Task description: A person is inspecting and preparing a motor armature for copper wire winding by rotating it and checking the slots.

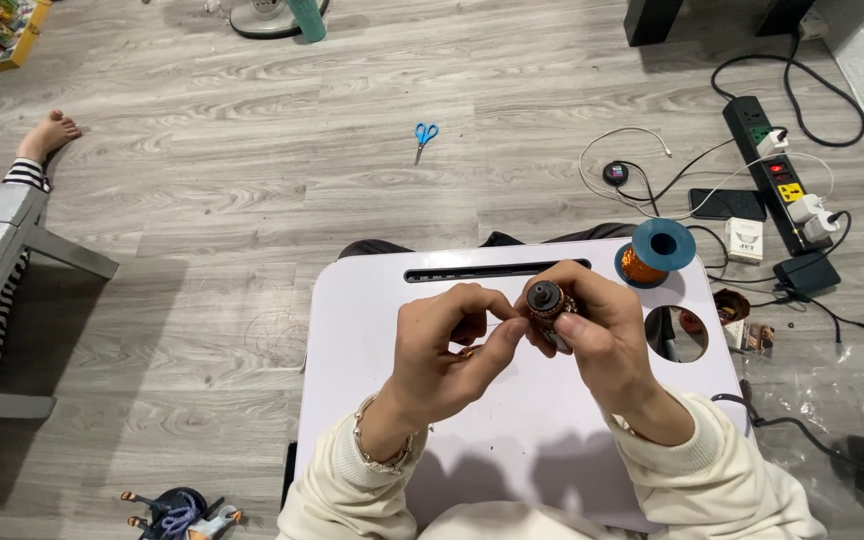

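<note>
- The grey wood floor (252, 200) lies wide around the white lap table (542, 440); the table's near half is bare below the wrists.
- A blue wire spool (655, 252) sits at the table's far right corner, apart from the hands.
- The right hand (597, 335) is closed around a small copper-wound rotor (546, 300), held above the table.
- The left hand (447, 350) is pinched shut just beside the rotor, apparently on a thin wire.
</note>
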